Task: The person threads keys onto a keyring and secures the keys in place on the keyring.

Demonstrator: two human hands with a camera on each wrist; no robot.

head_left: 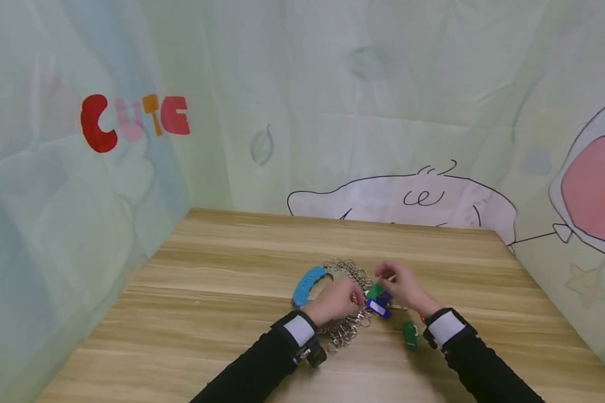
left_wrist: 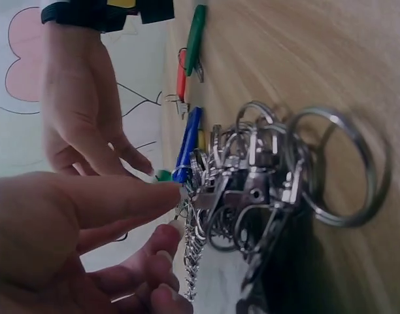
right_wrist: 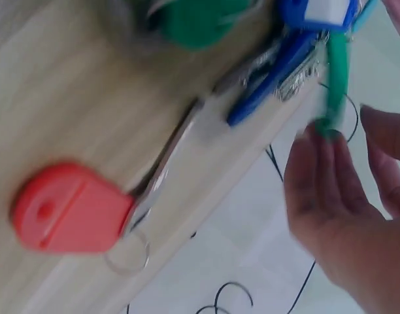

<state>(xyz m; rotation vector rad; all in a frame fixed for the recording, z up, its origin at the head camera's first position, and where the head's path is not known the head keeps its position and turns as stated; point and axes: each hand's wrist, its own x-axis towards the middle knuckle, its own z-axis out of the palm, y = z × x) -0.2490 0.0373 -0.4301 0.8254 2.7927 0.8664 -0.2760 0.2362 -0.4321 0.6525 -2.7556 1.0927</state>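
Note:
A bunch of metal key rings and clasps (head_left: 345, 334) lies on the table beside a curved blue band (head_left: 302, 286). Over it is my left hand (head_left: 334, 302), fingers curled, pinching a metal clasp (left_wrist: 216, 199) at the bunch's edge; the exact contact is partly hidden. At the bunch's right side my right hand (head_left: 405, 286) touches the end of a green key tag (head_left: 375, 291) with its fingertips. The thumb stands apart from them in the right wrist view, where the tag is blurred. A blue key tag (head_left: 380, 308) with a white label sits just below the green one.
Nearer my right wrist lies a second green key tag (head_left: 410, 336). A red key tag (right_wrist: 76, 209) with a metal key and ring rests close by, mostly behind the right wrist in the head view. The wooden table (head_left: 206, 291) meets printed cloth walls (head_left: 262, 67) behind and beside it.

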